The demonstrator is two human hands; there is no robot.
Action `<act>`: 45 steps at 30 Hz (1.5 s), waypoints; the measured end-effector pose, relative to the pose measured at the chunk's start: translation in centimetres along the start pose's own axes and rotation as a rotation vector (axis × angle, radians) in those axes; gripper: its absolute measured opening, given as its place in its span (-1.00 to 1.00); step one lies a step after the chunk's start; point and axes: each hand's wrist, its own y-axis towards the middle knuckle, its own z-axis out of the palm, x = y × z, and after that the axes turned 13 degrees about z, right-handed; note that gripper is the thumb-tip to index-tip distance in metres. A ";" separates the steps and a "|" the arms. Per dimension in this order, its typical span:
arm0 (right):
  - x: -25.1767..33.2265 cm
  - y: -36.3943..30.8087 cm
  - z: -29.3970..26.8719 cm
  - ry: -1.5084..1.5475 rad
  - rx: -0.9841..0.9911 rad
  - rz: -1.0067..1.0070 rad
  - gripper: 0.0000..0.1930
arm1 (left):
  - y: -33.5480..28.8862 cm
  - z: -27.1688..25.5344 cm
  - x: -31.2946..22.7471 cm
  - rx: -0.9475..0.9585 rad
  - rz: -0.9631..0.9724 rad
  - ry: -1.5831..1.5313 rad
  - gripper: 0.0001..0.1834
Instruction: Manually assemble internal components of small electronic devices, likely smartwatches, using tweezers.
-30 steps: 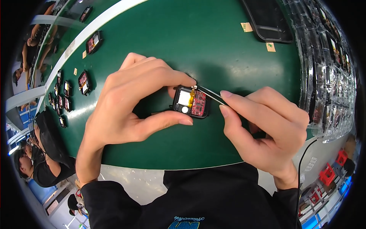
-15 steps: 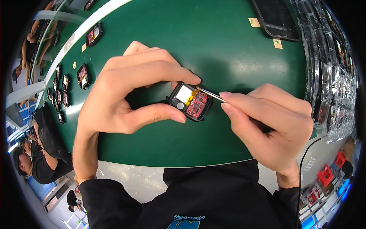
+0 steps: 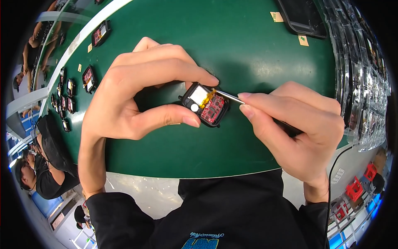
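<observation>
My left hand [image 3: 118, 101] grips a small black rounded-square device case [image 3: 226, 110] by its edges, index finger above and thumb below. The case is open toward me and shows a red circuit board [image 3: 214, 108], a white rectangular block [image 3: 198, 95], a round silvery-white disc [image 3: 194, 107] and a yellow flex ribbon [image 3: 206, 102] between them. In my right hand [image 3: 306, 120], slim metal tweezers [image 3: 231, 96] are pinched between thumb and forefinger. Their tip meets the case near the ribbon's upper end, close to my left fingertip. Exact contact is too small to tell.
Several similar opened cases [image 3: 88, 79] lie at the left of the green table [image 3: 232, 37]. At the far right is a black tray-like object [image 3: 302, 18] beside small tan paper tags [image 3: 276, 17]. Stacked clear plastic trays [image 3: 365, 83] line the right edge. A person [image 3: 45, 174] sits left.
The case and both hands have shifted slightly up in view, the case also a little left. Its grip is unchanged, and the tweezers' tip stays by the ribbon's upper end.
</observation>
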 end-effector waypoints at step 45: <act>0.0 -2.7 -1.4 0.087 -0.084 -0.004 -0.84 | 1.1 -0.2 -1.1 0.013 0.023 0.118 -0.39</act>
